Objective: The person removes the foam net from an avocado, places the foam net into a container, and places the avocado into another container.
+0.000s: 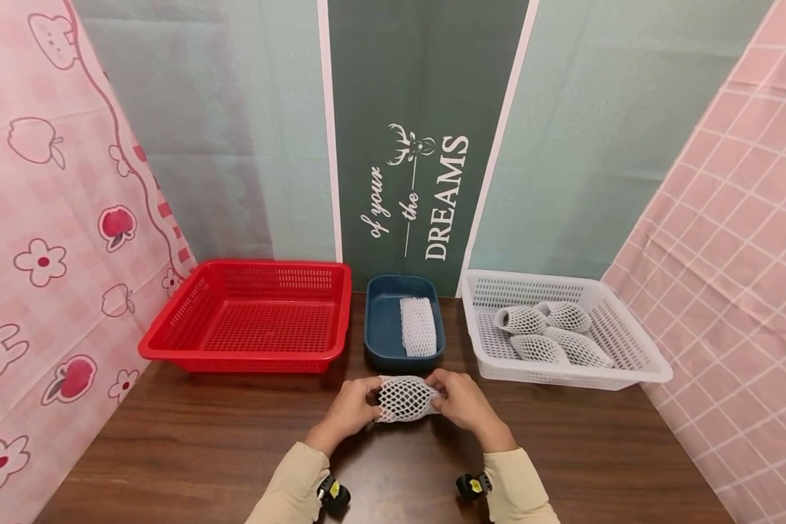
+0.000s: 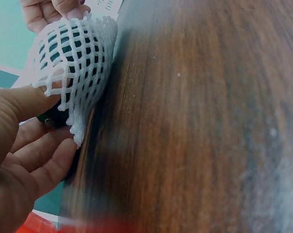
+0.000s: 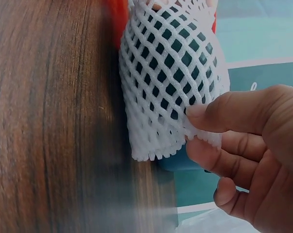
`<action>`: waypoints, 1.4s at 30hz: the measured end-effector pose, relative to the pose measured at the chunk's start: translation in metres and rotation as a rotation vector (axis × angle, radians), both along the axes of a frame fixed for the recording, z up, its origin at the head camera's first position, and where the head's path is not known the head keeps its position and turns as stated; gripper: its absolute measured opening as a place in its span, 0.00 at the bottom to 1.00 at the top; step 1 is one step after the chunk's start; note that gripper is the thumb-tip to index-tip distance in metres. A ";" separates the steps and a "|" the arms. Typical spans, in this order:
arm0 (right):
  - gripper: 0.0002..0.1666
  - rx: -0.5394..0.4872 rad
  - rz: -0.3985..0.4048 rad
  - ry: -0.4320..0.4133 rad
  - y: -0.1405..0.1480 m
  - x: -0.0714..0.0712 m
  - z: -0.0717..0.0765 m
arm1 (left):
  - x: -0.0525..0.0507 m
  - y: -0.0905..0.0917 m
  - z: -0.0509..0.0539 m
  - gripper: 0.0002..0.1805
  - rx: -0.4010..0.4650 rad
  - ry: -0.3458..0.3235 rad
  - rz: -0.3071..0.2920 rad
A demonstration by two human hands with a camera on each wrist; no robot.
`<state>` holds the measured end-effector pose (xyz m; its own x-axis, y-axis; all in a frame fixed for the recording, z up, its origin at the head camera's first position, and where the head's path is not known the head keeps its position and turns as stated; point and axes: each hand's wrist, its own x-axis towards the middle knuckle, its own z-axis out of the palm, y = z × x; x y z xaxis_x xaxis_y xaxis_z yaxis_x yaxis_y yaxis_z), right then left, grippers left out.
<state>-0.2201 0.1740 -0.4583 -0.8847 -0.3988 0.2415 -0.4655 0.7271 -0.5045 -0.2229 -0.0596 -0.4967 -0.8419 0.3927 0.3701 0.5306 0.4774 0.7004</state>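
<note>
A white foam fruit net point(image 1: 406, 399) lies sideways between both hands, just in front of the blue bin, stretched round a dark green, rounded thing point(image 2: 48, 119) that looks like a fruit with a stem end. My left hand point(image 1: 348, 409) pinches the net's left rim; in the left wrist view its thumb presses the mesh and its fingers sit below the opening. At the other end, my right hand point(image 1: 465, 402) pinches the net's scalloped rim between thumb and forefinger, as the right wrist view shows. Most of the green thing is covered by mesh.
Behind the hands stands a blue bin point(image 1: 383, 320) with a flat white foam net point(image 1: 418, 327) inside. A red basket point(image 1: 249, 355) is at the left. At the right, a white basket point(image 1: 566, 375) holds several netted pieces point(image 1: 540, 349). Patterned cloths surround the brown table point(image 1: 596, 451).
</note>
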 end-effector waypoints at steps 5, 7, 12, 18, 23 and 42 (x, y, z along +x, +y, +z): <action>0.14 -0.020 0.011 -0.012 0.004 0.001 0.000 | 0.000 -0.010 -0.001 0.10 0.013 0.054 0.040; 0.13 -0.028 0.014 -0.016 0.005 0.001 0.000 | 0.001 -0.013 0.000 0.09 0.019 0.039 0.044; 0.13 -0.023 0.008 -0.014 0.003 0.001 0.000 | 0.002 -0.011 -0.001 0.13 0.011 -0.018 0.002; 0.13 -0.020 0.013 -0.010 0.000 0.001 0.000 | 0.002 -0.001 -0.002 0.21 -0.037 0.015 -0.001; 0.12 -0.018 0.012 -0.006 0.000 0.000 0.000 | -0.001 0.003 -0.004 0.21 -0.059 0.059 -0.008; 0.11 -0.073 0.060 -0.046 0.012 0.001 0.004 | 0.005 -0.006 0.004 0.13 -0.084 0.180 -0.029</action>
<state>-0.2188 0.1863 -0.4539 -0.8705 -0.4341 0.2317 -0.4823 0.6593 -0.5768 -0.2178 -0.0652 -0.4931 -0.7530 0.4514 0.4788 0.6580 0.5131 0.5511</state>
